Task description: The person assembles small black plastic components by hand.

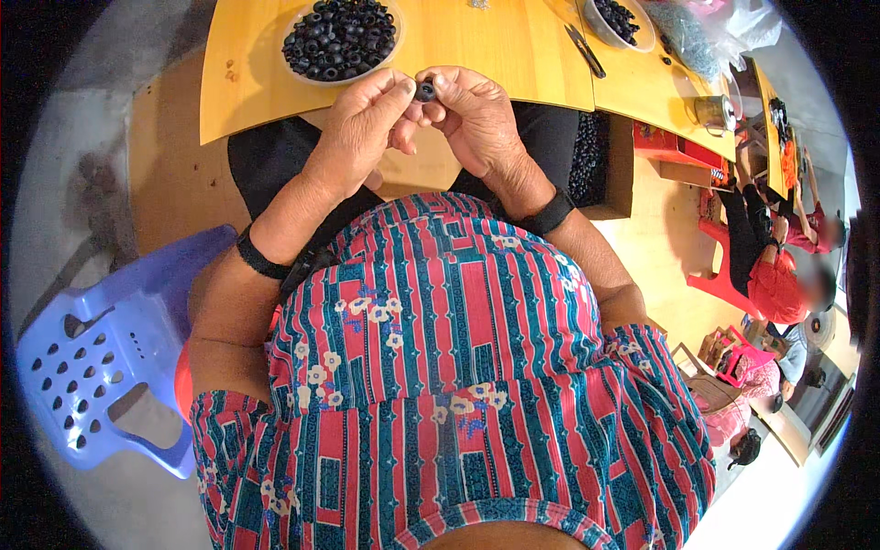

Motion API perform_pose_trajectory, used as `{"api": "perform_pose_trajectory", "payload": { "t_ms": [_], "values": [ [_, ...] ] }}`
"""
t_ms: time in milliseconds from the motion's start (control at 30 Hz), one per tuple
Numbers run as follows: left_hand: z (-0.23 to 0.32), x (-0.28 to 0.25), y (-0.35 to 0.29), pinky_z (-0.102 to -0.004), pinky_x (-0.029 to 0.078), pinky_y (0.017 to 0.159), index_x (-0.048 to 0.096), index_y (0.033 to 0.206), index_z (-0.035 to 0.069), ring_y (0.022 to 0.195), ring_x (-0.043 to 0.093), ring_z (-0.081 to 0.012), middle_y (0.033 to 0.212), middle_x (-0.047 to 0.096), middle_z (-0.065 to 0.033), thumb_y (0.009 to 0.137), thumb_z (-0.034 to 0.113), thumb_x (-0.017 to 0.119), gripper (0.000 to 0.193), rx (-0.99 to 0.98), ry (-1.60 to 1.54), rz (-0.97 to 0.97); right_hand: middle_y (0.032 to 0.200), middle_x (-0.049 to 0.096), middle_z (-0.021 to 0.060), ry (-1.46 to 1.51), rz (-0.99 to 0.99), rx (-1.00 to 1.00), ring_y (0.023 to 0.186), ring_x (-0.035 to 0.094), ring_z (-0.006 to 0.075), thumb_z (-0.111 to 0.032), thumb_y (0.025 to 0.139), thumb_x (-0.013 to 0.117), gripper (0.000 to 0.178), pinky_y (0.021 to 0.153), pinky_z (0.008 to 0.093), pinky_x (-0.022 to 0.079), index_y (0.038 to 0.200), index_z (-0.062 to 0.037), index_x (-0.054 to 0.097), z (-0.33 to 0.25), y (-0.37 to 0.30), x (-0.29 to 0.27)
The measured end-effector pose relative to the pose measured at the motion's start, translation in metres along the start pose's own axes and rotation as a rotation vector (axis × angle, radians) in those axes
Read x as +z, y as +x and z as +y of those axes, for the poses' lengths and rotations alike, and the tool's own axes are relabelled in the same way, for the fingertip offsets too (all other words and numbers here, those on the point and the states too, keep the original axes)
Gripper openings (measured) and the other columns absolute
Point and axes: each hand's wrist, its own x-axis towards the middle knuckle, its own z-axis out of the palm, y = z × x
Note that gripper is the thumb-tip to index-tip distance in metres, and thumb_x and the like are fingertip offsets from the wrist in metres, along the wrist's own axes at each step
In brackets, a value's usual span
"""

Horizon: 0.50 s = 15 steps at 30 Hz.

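Between my two hands, just off the near edge of the yellow table [477,46], is a small black ring-shaped part [424,92] with a hole in it. Thumb and fingertips of my left hand [362,124] pinch it from one side. My right hand [477,119] grips it from the other side, its thumb pressed against the rim. A white bowl [399,41] heaped with similar black parts [337,41] stands on the table beyond my left hand. Dark bands circle both my wrists.
At the table's right lie thread snips [587,51], a second bowl [649,37] of black pieces, a clear plastic bag [706,37] and a metal can [713,113]. Below the tabletop sits a box of dark pieces [591,165]. A blue plastic chair [110,357] is at left; several people sit far right.
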Motion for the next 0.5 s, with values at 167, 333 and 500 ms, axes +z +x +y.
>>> {"api": "perform_pose_trajectory", "payload": {
  "t_ms": [167, 333, 500],
  "values": [
    [0.000, -0.002, 0.000, -0.0201, 0.046, 0.054, 0.053, 0.088, 0.001, 0.057, 0.048, -0.0053, 0.076, 0.056, -0.0038, 0.093, 0.023, 0.049, 0.023, -0.004, 0.105, 0.015, 0.073, 0.060, 0.0048, -0.123, 0.010, -0.060, 0.063, 0.054, 0.0114, -0.013, 0.088, 0.057, 0.017, 0.061, 0.0244, 0.048, 0.093, 0.0018, 0.063, 0.002, 0.003, -0.001],
    [-0.016, -0.003, 0.000, -0.0209, 0.047, 0.058, 0.054, 0.088, 0.001, 0.061, 0.051, -0.0060, 0.078, 0.057, -0.0029, 0.091, 0.020, 0.052, 0.020, -0.076, 0.061, 0.021, 0.072, 0.060, 0.0046, -0.270, 0.091, -0.078, 0.063, 0.054, 0.0101, -0.011, 0.088, 0.055, 0.015, 0.060, 0.0230, 0.047, 0.092, 0.0019, 0.063, 0.007, 0.000, -0.001],
    [-0.089, -0.016, -0.029, -0.0238, 0.045, 0.076, 0.054, 0.099, 0.001, 0.084, 0.054, -0.0083, 0.093, 0.058, -0.0025, 0.091, 0.020, 0.052, 0.021, -0.274, 0.235, -0.236, 0.069, 0.055, 0.0028, -0.451, 0.130, 0.331, 0.061, 0.049, 0.0093, -0.017, 0.088, 0.055, 0.017, 0.055, 0.0239, 0.043, 0.081, -0.0012, 0.058, 0.039, -0.043, -0.025]
  ]
}}
